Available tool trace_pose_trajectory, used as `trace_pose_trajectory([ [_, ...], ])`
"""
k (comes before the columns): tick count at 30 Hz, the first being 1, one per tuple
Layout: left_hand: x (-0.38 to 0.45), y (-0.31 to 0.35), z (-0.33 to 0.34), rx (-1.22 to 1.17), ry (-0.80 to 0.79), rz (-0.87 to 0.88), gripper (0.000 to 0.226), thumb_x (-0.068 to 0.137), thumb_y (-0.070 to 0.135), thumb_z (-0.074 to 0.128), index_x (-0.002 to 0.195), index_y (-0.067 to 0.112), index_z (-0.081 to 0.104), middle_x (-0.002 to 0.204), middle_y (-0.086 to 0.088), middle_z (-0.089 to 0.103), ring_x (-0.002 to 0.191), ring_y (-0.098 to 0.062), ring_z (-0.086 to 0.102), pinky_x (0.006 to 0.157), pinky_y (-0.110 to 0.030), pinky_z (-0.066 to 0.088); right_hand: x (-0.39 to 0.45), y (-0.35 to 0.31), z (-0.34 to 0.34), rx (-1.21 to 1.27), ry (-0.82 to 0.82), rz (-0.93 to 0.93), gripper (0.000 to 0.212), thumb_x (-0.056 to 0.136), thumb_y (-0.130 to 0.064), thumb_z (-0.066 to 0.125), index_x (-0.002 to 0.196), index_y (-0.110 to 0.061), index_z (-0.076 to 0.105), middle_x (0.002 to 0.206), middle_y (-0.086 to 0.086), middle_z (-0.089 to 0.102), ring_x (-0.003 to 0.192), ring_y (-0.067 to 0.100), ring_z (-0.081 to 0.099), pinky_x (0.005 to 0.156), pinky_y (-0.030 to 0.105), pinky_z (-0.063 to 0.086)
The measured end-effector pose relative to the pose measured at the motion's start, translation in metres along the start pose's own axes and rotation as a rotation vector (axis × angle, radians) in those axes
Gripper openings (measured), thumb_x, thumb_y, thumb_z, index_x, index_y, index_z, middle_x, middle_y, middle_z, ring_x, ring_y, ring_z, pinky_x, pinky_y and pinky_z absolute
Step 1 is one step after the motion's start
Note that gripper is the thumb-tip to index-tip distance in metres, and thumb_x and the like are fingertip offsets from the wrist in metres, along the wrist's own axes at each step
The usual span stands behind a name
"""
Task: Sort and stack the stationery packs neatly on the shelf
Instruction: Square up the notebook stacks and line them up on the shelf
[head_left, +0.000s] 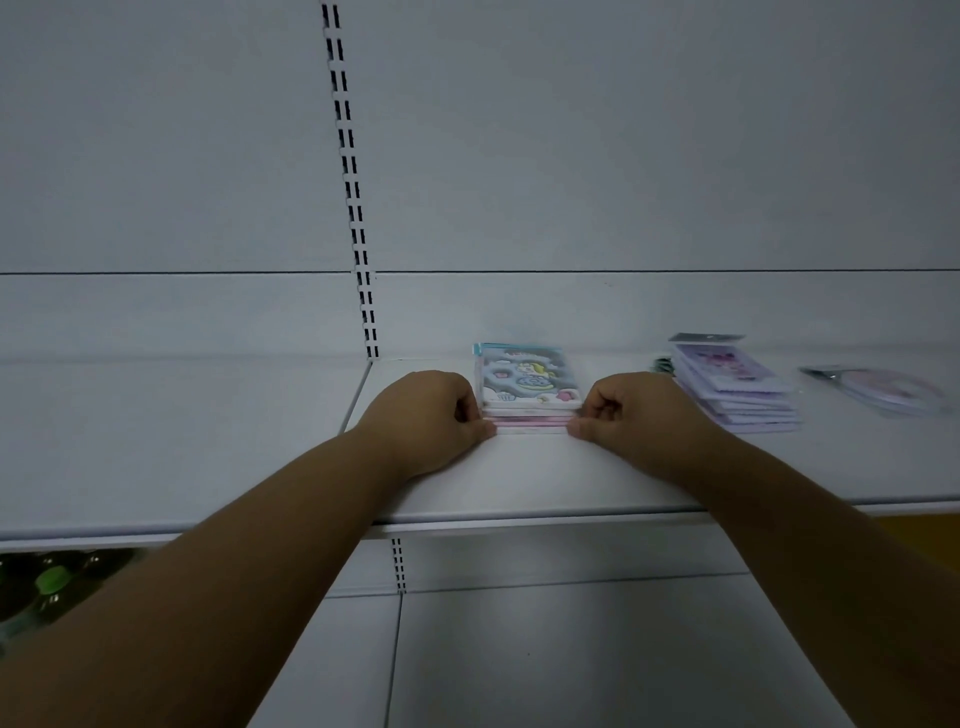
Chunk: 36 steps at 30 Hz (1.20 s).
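A short stack of stationery packs, the top one pale blue with cartoon art, lies flat on the white shelf. My left hand is curled against the stack's left side, thumb and fingers pinching its front left corner. My right hand mirrors it on the right side, pinching the front right corner. A second stack of purple packs lies to the right, apart from my hands. Further right rests a loose clear-wrapped pack.
The white back panel rises behind the shelf, with a slotted upright left of the stack. A shelf seam runs just left of my left hand. Dark green items sit on a lower level at the bottom left.
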<state>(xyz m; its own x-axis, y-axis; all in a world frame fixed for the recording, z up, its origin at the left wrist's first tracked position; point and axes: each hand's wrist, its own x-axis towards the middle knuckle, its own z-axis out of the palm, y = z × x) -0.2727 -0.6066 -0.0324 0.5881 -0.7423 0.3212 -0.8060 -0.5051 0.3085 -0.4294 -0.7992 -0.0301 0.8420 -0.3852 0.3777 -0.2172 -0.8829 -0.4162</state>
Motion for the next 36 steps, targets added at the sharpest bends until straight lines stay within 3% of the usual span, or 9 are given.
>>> trace_pose_trajectory([
  [7,-0.001,0.000,0.002,0.043,0.011,0.048,0.026,0.083,0.051,0.064,0.075,0.026,0.060,0.074,0.008,0.060,0.073,-0.014,0.054,0.065,-0.028,0.038,0.004,0.003,0.004,-0.047,-0.037,-0.028,0.024,0.080,-0.034,0.072,0.069,-0.015,0.064,0.065,-0.004,0.060,0.063,0.014,0.053,0.057,0.026,0.037],
  [12,0.000,0.001,-0.002,0.036,-0.027,0.048,0.029,0.082,0.052,0.065,0.073,0.024,0.062,0.070,0.010,0.059,0.071,-0.013,0.055,0.061,-0.026,0.037,0.004,0.003,-0.001,-0.054,-0.055,-0.029,0.024,0.078,-0.039,0.073,0.069,-0.019,0.063,0.063,-0.009,0.058,0.060,0.008,0.051,0.052,0.020,0.034],
  [16,0.007,0.000,-0.011,-0.165,0.005,-0.088,0.041,0.087,0.060,0.050,0.073,0.021,0.057,0.075,0.003,0.067,0.067,-0.015,0.058,0.064,-0.030,0.046,0.010,0.004,-0.007,0.088,0.023,0.061,0.034,0.086,-0.052,0.056,0.071,-0.022,0.059,0.068,-0.003,0.062,0.061,0.013,0.055,0.054,0.027,0.039],
  [18,0.016,0.001,-0.012,-0.242,0.012,-0.176,0.038,0.094,0.050,0.043,0.076,0.019,0.054,0.084,-0.003,0.070,0.064,-0.018,0.058,0.069,-0.034,0.048,0.021,0.004,-0.006,0.208,0.064,0.130,0.035,0.094,-0.044,0.047,0.078,-0.017,0.062,0.073,0.002,0.065,0.061,0.018,0.057,0.057,0.028,0.043],
  [21,0.031,0.003,-0.011,-0.217,-0.044,-0.262,0.042,0.097,0.045,0.042,0.084,0.012,0.065,0.087,-0.007,0.073,0.063,-0.019,0.059,0.071,-0.032,0.051,0.036,0.005,-0.002,0.247,-0.002,0.191,0.033,0.095,-0.035,0.050,0.084,-0.010,0.069,0.064,0.003,0.066,0.050,0.012,0.054,0.050,0.023,0.044],
  [25,0.042,0.002,-0.007,-0.079,-0.098,-0.251,0.040,0.094,0.047,0.047,0.073,0.018,0.065,0.072,0.002,0.066,0.062,-0.010,0.053,0.052,-0.024,0.035,0.046,0.009,0.006,0.190,-0.016,0.162,0.030,0.092,-0.035,0.057,0.075,-0.015,0.071,0.054,0.002,0.065,0.040,0.004,0.049,0.045,0.020,0.041],
  [29,0.042,0.000,-0.005,-0.093,-0.079,-0.234,0.037,0.092,0.046,0.049,0.066,0.023,0.058,0.065,0.009,0.061,0.061,-0.004,0.051,0.051,-0.023,0.031,0.047,0.013,0.010,0.168,0.021,0.127,0.030,0.091,-0.035,0.058,0.073,-0.014,0.071,0.053,0.003,0.065,0.038,-0.002,0.050,0.039,0.010,0.038],
  [36,0.041,0.005,-0.006,-0.029,-0.096,-0.204,0.029,0.095,0.043,0.046,0.078,0.023,0.060,0.072,0.008,0.056,0.066,-0.004,0.047,0.051,-0.023,0.028,0.044,0.009,0.007,0.127,0.021,0.131,0.035,0.092,-0.038,0.055,0.070,-0.014,0.069,0.053,0.000,0.062,0.045,0.006,0.049,0.049,0.021,0.039],
])
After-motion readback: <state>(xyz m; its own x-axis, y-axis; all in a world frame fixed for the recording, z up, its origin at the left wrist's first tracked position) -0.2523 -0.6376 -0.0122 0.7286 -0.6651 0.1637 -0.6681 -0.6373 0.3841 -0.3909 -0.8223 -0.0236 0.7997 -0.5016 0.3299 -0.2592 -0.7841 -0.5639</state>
